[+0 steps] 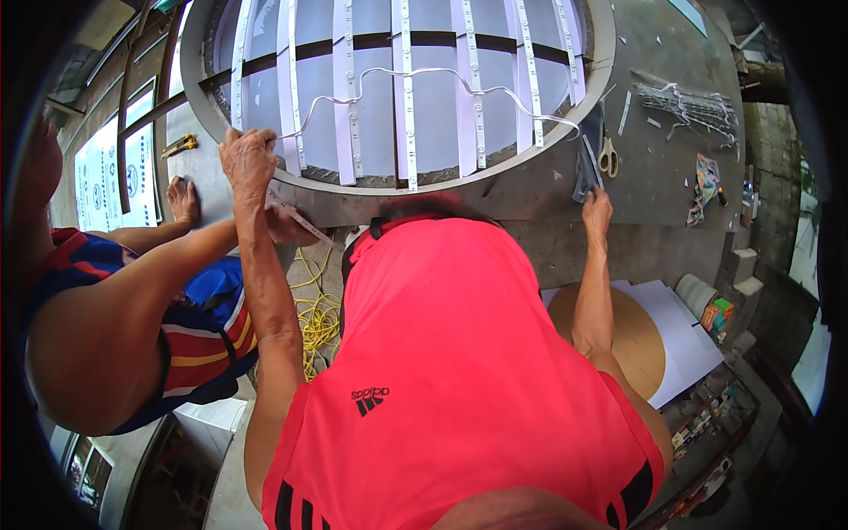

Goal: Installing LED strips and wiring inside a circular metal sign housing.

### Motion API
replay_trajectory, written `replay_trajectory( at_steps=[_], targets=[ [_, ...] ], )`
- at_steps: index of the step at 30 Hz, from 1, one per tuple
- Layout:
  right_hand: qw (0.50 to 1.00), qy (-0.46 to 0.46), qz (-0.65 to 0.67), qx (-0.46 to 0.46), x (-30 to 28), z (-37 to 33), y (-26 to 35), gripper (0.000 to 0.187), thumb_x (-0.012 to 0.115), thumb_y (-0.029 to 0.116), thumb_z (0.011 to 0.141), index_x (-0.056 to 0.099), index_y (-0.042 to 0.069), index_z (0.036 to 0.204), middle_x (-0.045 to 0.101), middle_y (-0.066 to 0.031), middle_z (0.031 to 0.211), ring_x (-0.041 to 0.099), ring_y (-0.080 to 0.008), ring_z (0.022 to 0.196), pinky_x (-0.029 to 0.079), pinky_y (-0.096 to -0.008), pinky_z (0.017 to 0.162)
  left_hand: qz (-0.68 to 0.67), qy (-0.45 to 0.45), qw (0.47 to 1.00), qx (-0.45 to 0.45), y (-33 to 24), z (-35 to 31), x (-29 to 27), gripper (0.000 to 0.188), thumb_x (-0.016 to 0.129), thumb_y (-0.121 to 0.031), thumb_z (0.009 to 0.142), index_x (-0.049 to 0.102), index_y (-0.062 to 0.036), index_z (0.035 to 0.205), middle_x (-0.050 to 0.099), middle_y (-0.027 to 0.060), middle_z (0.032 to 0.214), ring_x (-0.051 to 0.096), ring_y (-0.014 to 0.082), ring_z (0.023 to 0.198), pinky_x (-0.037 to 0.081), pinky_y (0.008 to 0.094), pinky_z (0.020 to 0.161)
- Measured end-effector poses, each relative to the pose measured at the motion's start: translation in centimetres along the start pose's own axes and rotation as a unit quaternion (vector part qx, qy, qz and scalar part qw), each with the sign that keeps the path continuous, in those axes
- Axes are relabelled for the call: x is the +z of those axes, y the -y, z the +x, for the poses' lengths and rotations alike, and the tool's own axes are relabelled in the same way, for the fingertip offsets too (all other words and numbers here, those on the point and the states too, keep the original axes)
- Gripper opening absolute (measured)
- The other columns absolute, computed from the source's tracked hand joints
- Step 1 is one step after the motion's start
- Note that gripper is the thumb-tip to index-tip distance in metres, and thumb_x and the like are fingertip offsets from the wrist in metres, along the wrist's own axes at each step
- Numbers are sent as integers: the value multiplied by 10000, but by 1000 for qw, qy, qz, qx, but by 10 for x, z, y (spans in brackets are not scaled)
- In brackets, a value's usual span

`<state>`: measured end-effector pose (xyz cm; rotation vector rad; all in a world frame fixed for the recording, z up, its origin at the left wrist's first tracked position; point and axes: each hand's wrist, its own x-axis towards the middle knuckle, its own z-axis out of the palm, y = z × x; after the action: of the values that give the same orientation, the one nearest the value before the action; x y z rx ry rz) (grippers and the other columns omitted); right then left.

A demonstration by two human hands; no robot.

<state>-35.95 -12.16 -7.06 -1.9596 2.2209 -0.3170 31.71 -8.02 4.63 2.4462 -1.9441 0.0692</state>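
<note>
A round metal frame [603,53] lies on the workbench before me, crossed by several white LED strips [407,88] on pale bars. My left hand [248,162] is at its near left rim, fingers closed on the end of a thin white wire [380,70]. That wire runs loosely over the strips to the right rim. My right hand [597,210] is closed on a slim bluish-grey thing [588,166] at the bench edge; its kind is unclear. Below my left wrist, a co-worker's hand [287,226] holds a short white LED strip [305,224].
Scissors [609,159] lie right of the frame, near a bundle of white wires [693,106] and a patterned cloth [706,187]. A yellow cutter [179,146] lies left, near the co-worker's other hand [183,201]. Yellow cord [318,314] is coiled below; a brown disc [632,344] leans lower right.
</note>
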Motion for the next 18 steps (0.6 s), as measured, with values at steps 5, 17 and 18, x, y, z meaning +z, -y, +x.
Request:
replay_trajectory(
  at_steps=[5, 17, 18],
  targets=[
    [999, -39, 11, -24, 11, -10, 1, 339, 606, 64, 854, 612, -49, 1173, 578, -226, 1202, 531, -412, 1133, 401, -459, 991, -6, -40, 999, -19, 6, -5, 10, 123, 709, -221, 791, 754, -210, 905, 704, -30, 873, 551, 214, 910, 389, 376, 827],
    [996, -90, 21, 19, -16, 49, -30, 282, 562, 144, 899, 671, 13, 1123, 640, -172, 1110, 594, -360, 1062, 454, -427, 931, 11, -9, 999, -37, -16, -8, -4, 210, 739, -309, 783, 768, -207, 965, 716, -29, 862, 557, 209, 893, 394, 365, 837],
    [996, -84, 13, -3, -13, 59, -39, 289, 556, 174, 914, 670, 8, 1121, 643, -167, 1112, 604, -365, 1045, 466, -426, 915, 11, -8, 999, -35, -18, -7, -2, 210, 739, -309, 783, 768, -207, 965, 716, -29, 862, 557, 209, 893, 394, 365, 837]
  ],
)
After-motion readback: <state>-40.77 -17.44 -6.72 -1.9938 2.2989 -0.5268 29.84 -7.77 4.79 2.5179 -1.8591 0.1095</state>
